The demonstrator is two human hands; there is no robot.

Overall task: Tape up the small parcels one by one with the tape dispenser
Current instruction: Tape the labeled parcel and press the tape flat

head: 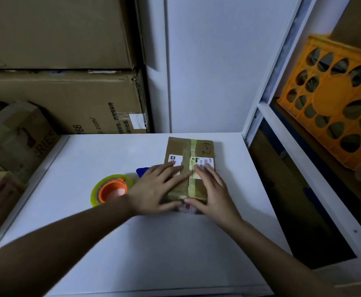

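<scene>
A: Head view, surface first. White table [145, 243], matte, evenly lit, running from the wall at 12 o'clock to the near edge. Its left edge is a pale strip.

B: Parcel position?

A: One small brown parcel [198, 146] lies flat on the table at about 1 o'clock from centre, near the back right corner. A yellowish tape strip [193, 146] runs down its middle; white labels sit on either side of the strip, and "2-9" is handwritten on the far right.

B: Hands?

A: Left hand [153, 189] lies flat on the parcel's left half, fingers straight and spread. Right hand [212, 189] lies flat on the right half, fingers straight. The thumbs meet at the parcel's near edge. Both press down; neither grips.

B: Dispenser?

A: Tape dispenser [111, 189] rests on the table at 9 o'clock from the parcel, just beside the left wrist: orange hub, yellowish roll, with a blue part [142, 171] showing behind the left hand. No hand touches it.

B: Room?

A: White wall panel [207, 61] at 12 o'clock. Stacked cardboard boxes [68, 99] at 10 o'clock, smaller cartons [18, 133] at 9. White shelf frame [282, 133] at 3 o'clock, an orange crate [334, 99] on it at 2.
</scene>
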